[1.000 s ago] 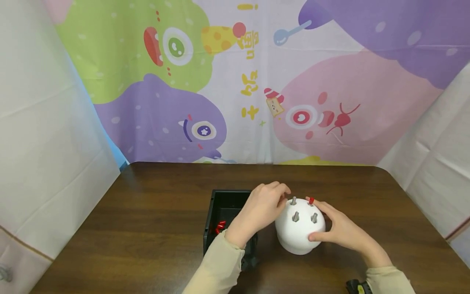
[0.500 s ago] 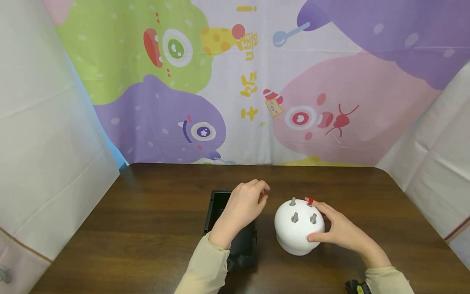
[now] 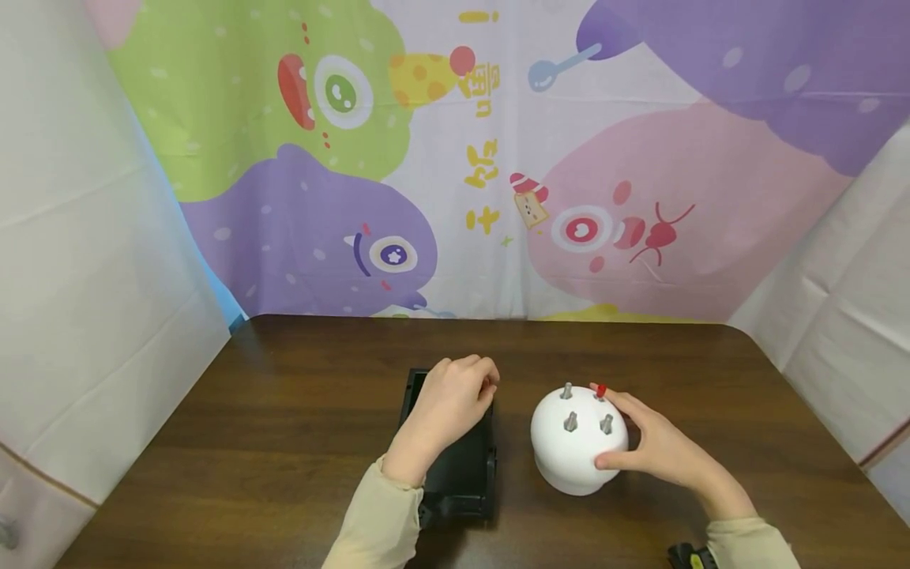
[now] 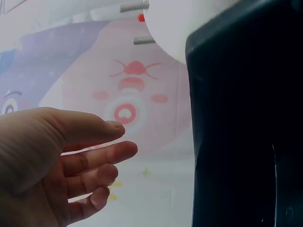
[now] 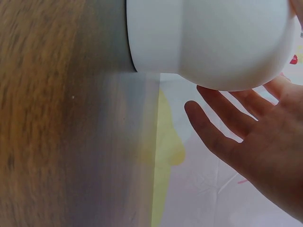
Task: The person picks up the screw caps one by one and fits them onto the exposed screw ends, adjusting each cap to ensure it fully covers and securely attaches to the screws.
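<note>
A white rounded object (image 3: 569,450), domed on top, stands upright on the table. Metal threaded posts (image 3: 571,422) stick out of its top; a red piece (image 3: 601,390) sits on the back right one. My right hand (image 3: 657,442) holds the dome from the right, thumb at the front and fingers around the back, also seen beside the white dome (image 5: 236,42) in the right wrist view. Over a black box (image 3: 462,474) hovers my left hand (image 3: 451,399). Its fingers (image 4: 102,153) are loosely bent, with nothing between them. The hand and forearm hide part of the box's inside.
The brown wooden table (image 3: 306,427) carries the box left of the dome. A patterned cloth (image 3: 483,158) hangs behind the table, and white cloth (image 3: 92,237) lines the sides. A dark wrist device (image 3: 690,555) shows by the right sleeve.
My left hand has moved left, away from the dome, to above the black box. The right hand stays on the dome, and the red piece stays on its post.
</note>
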A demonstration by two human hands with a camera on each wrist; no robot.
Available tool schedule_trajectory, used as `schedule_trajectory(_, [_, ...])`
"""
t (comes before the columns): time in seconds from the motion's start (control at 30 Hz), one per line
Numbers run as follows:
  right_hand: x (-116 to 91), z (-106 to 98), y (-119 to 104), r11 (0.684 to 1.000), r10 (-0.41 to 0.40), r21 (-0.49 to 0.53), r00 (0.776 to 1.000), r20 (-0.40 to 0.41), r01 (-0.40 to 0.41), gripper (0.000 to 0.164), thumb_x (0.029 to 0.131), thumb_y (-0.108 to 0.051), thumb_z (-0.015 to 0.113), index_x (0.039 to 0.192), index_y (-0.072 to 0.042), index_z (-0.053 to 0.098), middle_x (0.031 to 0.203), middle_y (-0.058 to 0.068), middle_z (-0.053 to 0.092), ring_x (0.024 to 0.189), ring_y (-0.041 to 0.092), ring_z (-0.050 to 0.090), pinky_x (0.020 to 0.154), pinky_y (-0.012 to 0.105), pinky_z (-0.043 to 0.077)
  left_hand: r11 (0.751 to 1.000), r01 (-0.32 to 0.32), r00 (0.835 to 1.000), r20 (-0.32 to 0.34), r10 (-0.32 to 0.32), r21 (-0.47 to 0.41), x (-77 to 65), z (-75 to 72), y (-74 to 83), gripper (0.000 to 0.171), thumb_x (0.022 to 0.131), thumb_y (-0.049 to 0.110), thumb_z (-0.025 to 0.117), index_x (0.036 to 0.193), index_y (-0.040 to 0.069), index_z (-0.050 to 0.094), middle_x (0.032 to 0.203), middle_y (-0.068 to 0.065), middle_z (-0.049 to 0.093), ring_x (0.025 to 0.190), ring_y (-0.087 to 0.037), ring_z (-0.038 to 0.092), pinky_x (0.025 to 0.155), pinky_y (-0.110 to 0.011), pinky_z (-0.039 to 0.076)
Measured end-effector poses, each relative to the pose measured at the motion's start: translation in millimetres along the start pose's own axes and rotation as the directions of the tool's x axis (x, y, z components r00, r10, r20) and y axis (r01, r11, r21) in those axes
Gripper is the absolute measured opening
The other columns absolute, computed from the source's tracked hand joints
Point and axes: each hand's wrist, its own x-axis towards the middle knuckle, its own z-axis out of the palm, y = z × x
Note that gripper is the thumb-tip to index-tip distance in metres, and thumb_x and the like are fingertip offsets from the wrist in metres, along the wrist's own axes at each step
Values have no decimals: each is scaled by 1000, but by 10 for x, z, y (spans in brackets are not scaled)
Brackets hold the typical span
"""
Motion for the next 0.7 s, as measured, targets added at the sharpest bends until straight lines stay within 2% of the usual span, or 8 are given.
schedule_trajectory(0.2, [-2,7,-5,1000,10,3,1000,4,-10,92,62,-43,79,137,-8,38,126,6,50,107,21,50,86,44,42,999,34,999,13,-34,7,-46,-17,-43,3,79,15,68,78,17,65,71,6,60,60,-8,54,61,-26,41])
schedule_trajectory(0.43, [-6,20,19,1000,20,-19,1000,-6,-20,93,61,-44,79,136,-6,38,127,9,50,109,23,50,86,45,42,998,55,998,11,-55,-2,-84,48,-51,4,78,14,68,79,17,65,72,6,61,60,-8,54,62,-26,41])
schedule_trajectory(0.7, [-3,11,5,1000,18,-9,1000,-3,-18,93,62,-43,80,136,-5,38,126,10,49,108,23,50,86,46,42,996,74,997,19,-75,49,-115,99,-100,6,78,14,70,80,15,64,72,5,62,62,-10,57,62,-27,41])
